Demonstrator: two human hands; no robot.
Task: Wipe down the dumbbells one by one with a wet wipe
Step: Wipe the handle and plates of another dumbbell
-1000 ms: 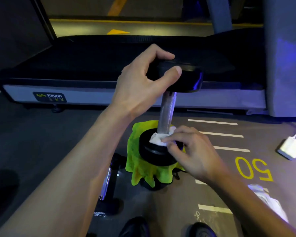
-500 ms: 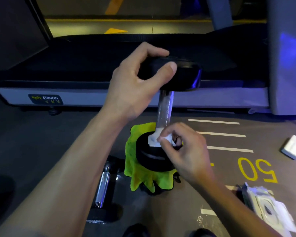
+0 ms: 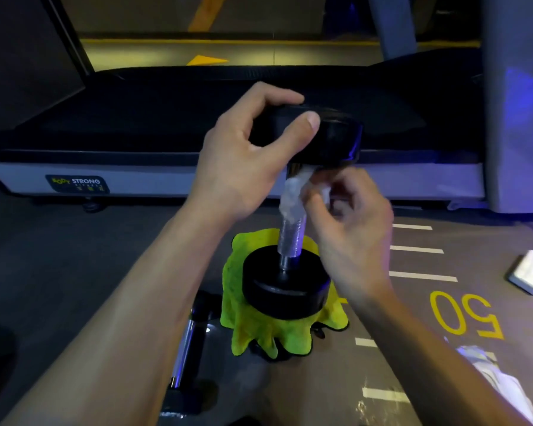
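A black dumbbell [image 3: 285, 284] with a knurled metal handle stands on end on a bright green cloth [image 3: 259, 336]. My left hand [image 3: 243, 158] grips its upper head from the left side. My right hand [image 3: 351, 222] pinches a white wet wipe [image 3: 294, 192] that is wrapped around the upper part of the handle, just under the top head. A second dumbbell [image 3: 185, 358] lies flat on the floor to the left of the cloth, partly hidden by my left forearm.
A treadmill [image 3: 197, 179] with a "STRONG" label runs across the back. A white charger block [image 3: 531, 270] with a cable lies on the floor at right. A wipe packet [image 3: 499, 382] lies at lower right. Yellow "50" and white lines mark the floor.
My right hand has slid the wipe up the handle from the lower head to just below the upper head. My left hand has kept its grip on the top.
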